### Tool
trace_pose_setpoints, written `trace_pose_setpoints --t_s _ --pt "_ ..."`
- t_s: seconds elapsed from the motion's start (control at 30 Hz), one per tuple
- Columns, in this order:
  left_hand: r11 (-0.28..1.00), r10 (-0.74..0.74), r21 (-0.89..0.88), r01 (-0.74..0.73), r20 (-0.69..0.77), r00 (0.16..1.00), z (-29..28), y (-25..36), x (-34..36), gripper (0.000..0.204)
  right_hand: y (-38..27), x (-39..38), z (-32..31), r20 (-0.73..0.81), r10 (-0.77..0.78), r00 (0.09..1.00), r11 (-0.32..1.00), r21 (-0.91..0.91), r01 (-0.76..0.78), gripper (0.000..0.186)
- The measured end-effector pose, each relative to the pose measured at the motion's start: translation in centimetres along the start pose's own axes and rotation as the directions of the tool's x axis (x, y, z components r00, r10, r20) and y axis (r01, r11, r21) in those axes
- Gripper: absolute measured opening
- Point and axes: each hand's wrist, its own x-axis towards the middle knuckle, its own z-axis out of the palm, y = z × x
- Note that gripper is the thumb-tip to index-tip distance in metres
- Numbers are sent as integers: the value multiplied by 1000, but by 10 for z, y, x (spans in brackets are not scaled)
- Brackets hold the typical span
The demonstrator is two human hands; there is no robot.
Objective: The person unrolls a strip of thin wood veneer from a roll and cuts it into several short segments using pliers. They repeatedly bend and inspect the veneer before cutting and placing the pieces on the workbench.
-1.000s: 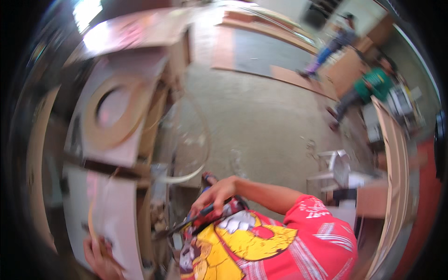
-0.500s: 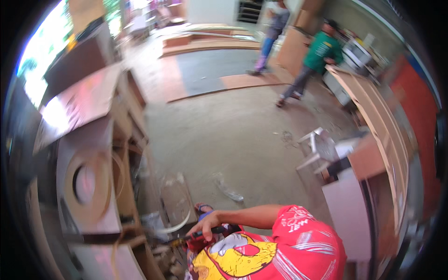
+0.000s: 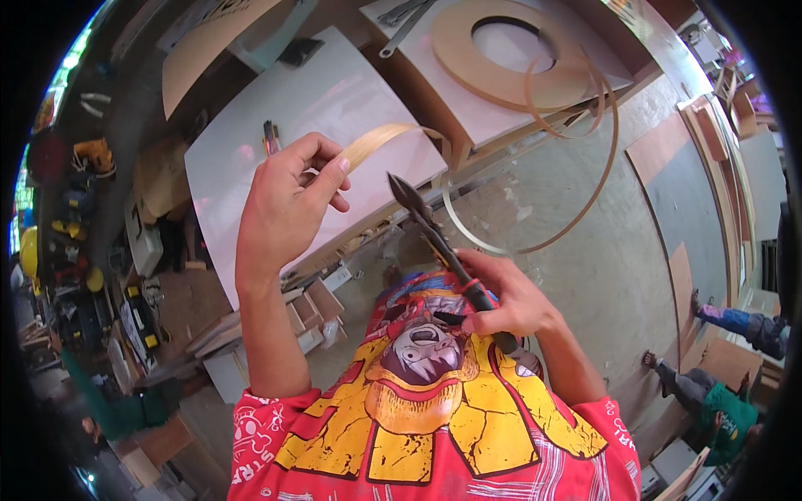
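Note:
Between the thumb and fingers of my left hand [image 3: 280, 209] is the end of a light wood-coloured edge-banding strip [image 3: 380, 142]. From there the strip bends over a white panel, hangs in a wide loop and runs back to its flat roll [image 3: 455, 54]. My right hand [image 3: 510, 292] is wrapped round the dark handles of a pair of snips [image 3: 430, 230], which have a little red on them. Their pointed blades aim up and left, below the strip and apart from it. Whether the blades are parted is hard to make out.
The white panel [image 3: 242, 167] lies under my left hand, with a few pens [image 3: 271, 138] on it. A metal wrench-like tool [image 3: 405, 29] lies near the roll. Power tools and wood offcuts [image 3: 317, 309] crowd the left side. Two people [image 3: 718, 417] are at the far right.
My view has swung from the open floor to the white panels. My left hand has come into view holding the strip. My right hand and the snips now show clearly.

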Motion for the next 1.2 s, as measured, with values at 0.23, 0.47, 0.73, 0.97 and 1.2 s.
trace_pose_setpoints --t_s 0.23,0.47,0.73,0.97,1.2 --pt "997 -70 -43 66 -88 994 -2 -17 -20 18 -9 25 11 143 13 990 999 50 -20 97" --pt "993 -116 -12 116 -100 988 -2 -30 -38 17 -11 31 20 171 68 983 992 89 -85 95" --pt "992 -122 -44 116 -179 976 10 -43 -47 16 -9 28 29 146 46 988 998 23 -50 95" --pt "987 -159 2 162 -184 970 11 -46 -52 13 -12 28 32 106 -16 994 996 -83 25 95" --pt "987 -160 -71 147 -244 957 14 -50 -50 15 -25 32 28 93 27 995 987 -160 -11 92"
